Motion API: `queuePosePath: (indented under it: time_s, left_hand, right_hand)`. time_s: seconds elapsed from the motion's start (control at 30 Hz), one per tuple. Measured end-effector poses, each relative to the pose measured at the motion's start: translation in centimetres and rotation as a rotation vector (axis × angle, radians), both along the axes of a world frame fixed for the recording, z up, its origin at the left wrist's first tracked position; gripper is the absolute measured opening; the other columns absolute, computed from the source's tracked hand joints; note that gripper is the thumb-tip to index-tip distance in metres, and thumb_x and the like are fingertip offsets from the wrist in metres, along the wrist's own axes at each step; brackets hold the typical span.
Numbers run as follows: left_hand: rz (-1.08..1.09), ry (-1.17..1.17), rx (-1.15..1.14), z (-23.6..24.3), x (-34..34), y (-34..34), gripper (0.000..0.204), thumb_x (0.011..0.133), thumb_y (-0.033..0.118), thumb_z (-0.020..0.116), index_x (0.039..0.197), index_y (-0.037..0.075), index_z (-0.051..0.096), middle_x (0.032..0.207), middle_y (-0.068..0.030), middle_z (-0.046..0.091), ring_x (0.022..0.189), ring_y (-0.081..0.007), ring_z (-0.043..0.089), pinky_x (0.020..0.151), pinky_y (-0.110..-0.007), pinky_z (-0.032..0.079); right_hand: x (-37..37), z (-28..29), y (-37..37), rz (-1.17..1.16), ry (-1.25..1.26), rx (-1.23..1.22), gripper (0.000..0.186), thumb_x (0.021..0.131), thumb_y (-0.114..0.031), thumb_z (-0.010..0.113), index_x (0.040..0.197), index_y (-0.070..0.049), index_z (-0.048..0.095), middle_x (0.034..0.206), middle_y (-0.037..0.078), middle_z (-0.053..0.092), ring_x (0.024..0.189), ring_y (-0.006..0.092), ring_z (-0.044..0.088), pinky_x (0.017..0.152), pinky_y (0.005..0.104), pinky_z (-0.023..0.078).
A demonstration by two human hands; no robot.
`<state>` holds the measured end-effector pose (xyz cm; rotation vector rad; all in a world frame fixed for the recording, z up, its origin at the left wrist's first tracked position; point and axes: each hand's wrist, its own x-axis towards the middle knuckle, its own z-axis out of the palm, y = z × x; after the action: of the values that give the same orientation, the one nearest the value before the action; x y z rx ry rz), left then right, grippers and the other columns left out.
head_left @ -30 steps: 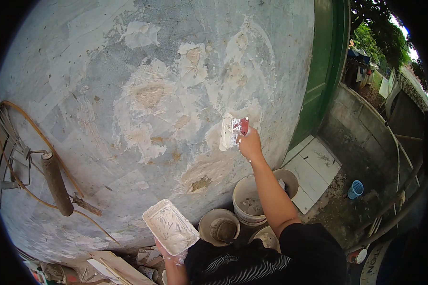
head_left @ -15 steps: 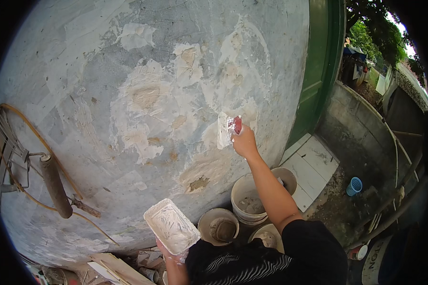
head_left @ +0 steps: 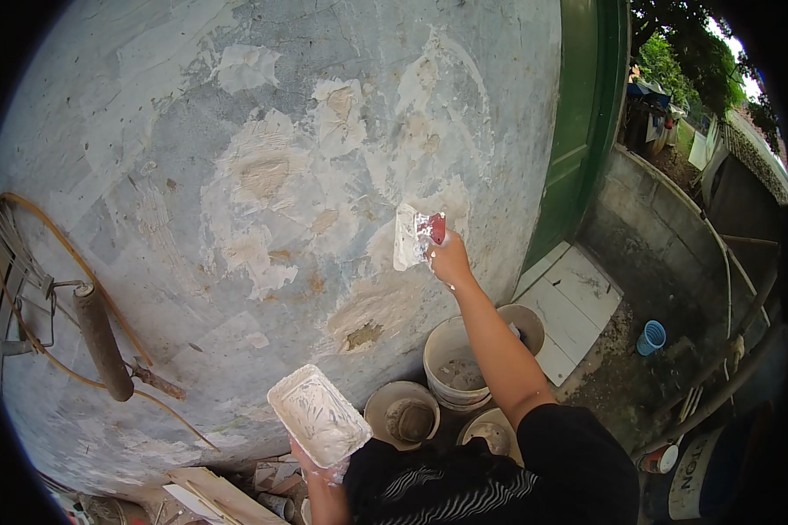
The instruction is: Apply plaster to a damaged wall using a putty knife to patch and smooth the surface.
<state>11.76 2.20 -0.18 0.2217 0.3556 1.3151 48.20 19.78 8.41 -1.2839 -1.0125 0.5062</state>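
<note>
Patched grey wall (head_left: 236,175); right hand (head_left: 451,260) grip closed on putty knife (head_left: 409,236), left hand (head_left: 311,459) gripping white tray (head_left: 318,427).

A weathered grey wall (head_left: 193,131), blotched with pale filler patches, fills most of the view in daylight. Right of the wall stands a green door (head_left: 582,122), with white floor slabs (head_left: 578,302) at its foot. Beyond the door runs a low concrete wall (head_left: 665,227), with trees (head_left: 674,44) above it.

The person is wearing a black short-sleeved top (head_left: 534,472) that is showing thin white wavy stripes across the chest. Both forearms are showing bare below the sleeves, and both hands are bare, without gloves.
</note>
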Motion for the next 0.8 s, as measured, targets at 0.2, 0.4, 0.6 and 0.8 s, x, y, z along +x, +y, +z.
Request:
queuePosePath:
  time_s: [0.2,0.4,0.6,0.8]
  left_hand:
    - [0.025,-0.004,0.015,-0.8,-0.7,0.2,0.059,0.091,0.048,0.041,0.136,0.010,0.047,0.129,-0.0143,0.056,0.113,-0.0379,0.057,0.094,-0.059,0.045]
    - [0.018,-0.009,0.024,-1.4,-1.3,0.6,0.061,0.091,0.049,0.042,0.138,0.011,0.044,0.131,-0.0144,0.054,0.114,-0.0391,0.056,0.094,-0.060,0.045]
    - [0.015,-0.039,-0.012,-0.6,-0.6,1.5,0.060,0.091,0.048,0.042,0.138,0.010,0.045,0.130,-0.0145,0.055,0.112,-0.0396,0.057,0.093,-0.061,0.045]
    - [0.004,-0.013,-0.021,0.3,0.6,1.6,0.056,0.092,0.045,0.040,0.135,0.009,0.047,0.126,-0.0147,0.058,0.109,-0.0382,0.059,0.091,-0.059,0.048]
  right_hand:
    - [0.2,-1.5,1.1,0.202,0.472,0.089,0.017,0.087,-0.007,0.058,0.100,0.001,0.065,0.088,0.003,0.065,0.075,0.0113,0.060,0.066,0.0267,0.046]
    - [-0.3,-2.4,2.4,0.238,0.611,0.107,0.019,0.089,-0.010,0.059,0.103,0.001,0.064,0.090,0.003,0.065,0.075,0.0105,0.059,0.067,0.0263,0.046]
    - [-0.3,-2.1,1.9,0.255,0.557,0.089,0.019,0.089,-0.008,0.058,0.105,0.002,0.062,0.092,0.004,0.065,0.077,0.0116,0.060,0.068,0.0264,0.047]
    - [-0.6,-2.8,2.6,0.192,0.529,0.106,0.014,0.088,-0.005,0.056,0.098,0.001,0.064,0.080,0.001,0.061,0.066,0.0087,0.054,0.059,0.0258,0.041]
